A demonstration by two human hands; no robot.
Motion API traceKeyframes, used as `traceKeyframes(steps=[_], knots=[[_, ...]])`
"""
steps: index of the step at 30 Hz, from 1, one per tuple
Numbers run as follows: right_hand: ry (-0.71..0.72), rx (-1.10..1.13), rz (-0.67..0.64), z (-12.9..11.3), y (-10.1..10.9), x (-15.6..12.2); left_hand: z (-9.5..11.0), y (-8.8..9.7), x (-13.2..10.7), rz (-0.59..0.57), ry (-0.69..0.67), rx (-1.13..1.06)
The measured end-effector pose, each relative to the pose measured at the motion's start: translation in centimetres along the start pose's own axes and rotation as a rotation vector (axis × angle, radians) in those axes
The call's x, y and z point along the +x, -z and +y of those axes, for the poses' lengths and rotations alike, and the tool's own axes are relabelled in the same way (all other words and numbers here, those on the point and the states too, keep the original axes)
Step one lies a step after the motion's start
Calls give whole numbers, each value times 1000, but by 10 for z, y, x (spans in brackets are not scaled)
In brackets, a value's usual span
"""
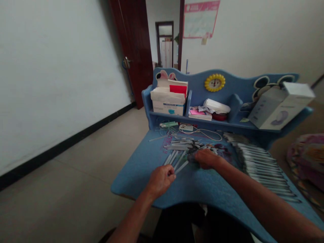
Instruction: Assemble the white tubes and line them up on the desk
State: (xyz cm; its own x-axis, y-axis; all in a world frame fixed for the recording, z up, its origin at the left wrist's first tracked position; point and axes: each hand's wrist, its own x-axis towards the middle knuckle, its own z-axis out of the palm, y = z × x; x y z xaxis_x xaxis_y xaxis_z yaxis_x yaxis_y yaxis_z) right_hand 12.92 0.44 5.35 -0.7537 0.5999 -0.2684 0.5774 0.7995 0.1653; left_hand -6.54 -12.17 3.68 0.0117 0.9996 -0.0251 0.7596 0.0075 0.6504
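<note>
Near the front left of the blue desk, my left hand [162, 179] is closed around the lower end of a slim whitish pen barrel [181, 167], which slants up to the right. My right hand [206, 158] is over a pile of small dark pieces [192, 156], fingers curled downward. What its fingertips hold is blurred and cannot be made out. Several loose pale barrels [172, 157] lie just beyond my left hand. Behind them is a heap of more pale barrels [180, 144]. To the right, many pens with dark ends [263, 168] lie side by side in a long row.
The blue desk [141, 168] has a raised back shelf with a white carton [168, 103], a yellow flower-shaped clock [214, 82], papers [199, 114] and a tilted white box [280, 108]. A looped white cable [207, 133] lies below the shelf.
</note>
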Motion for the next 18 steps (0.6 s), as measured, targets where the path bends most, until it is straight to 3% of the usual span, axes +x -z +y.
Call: traceKeyframes(steps=[9,18], knots=[[62,-97,93,-4,19,-51,3,6,-15,-11,-60,-12],[100,-185,132,-14,31,-57,11,8,-22,-40,-83,49]])
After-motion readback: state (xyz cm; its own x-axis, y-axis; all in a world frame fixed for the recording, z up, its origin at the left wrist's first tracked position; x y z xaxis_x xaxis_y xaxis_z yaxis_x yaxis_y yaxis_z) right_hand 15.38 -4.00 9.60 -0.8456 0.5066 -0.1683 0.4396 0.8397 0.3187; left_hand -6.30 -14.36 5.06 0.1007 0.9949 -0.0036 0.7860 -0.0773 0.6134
